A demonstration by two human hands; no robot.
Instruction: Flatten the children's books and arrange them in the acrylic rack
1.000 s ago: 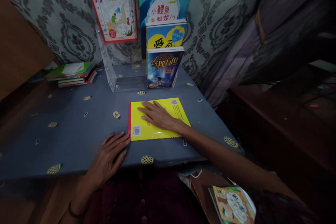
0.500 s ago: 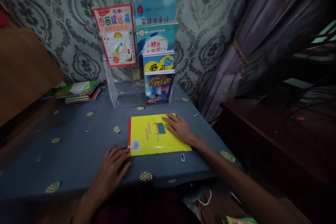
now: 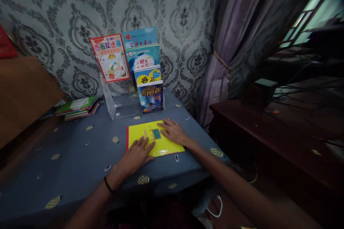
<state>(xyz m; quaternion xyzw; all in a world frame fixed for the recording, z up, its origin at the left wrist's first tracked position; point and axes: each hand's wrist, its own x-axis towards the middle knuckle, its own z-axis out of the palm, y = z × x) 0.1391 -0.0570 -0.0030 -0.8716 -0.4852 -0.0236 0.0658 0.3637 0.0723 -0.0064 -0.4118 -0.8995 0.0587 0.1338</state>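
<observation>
A yellow book (image 3: 163, 145) with a red spine lies flat on the table, a small green chalkboard picture on its cover. My left hand (image 3: 137, 153) rests on its lower left part, fingers stretched out and covering the corner. On the upper right part of the cover lies my right hand (image 3: 172, 131), its fingers spread. Neither hand grips anything. Behind the book stands a clear stepped rack (image 3: 122, 111), holding a dark blue book (image 3: 151, 97) in front, several others behind it, and a red-bordered book (image 3: 112, 59) at the left.
A stack of books (image 3: 77, 107) lies at the back left, beside a large brown board or box (image 3: 25, 96). The blue patterned tablecloth (image 3: 80, 161) covers the table. To the right are a purple curtain (image 3: 215, 75) and a dark red cabinet (image 3: 263, 132) with cables.
My left hand has moved from the book's left edge onto its cover. The right hand stays on the cover. The camera view has tilted up and turned right.
</observation>
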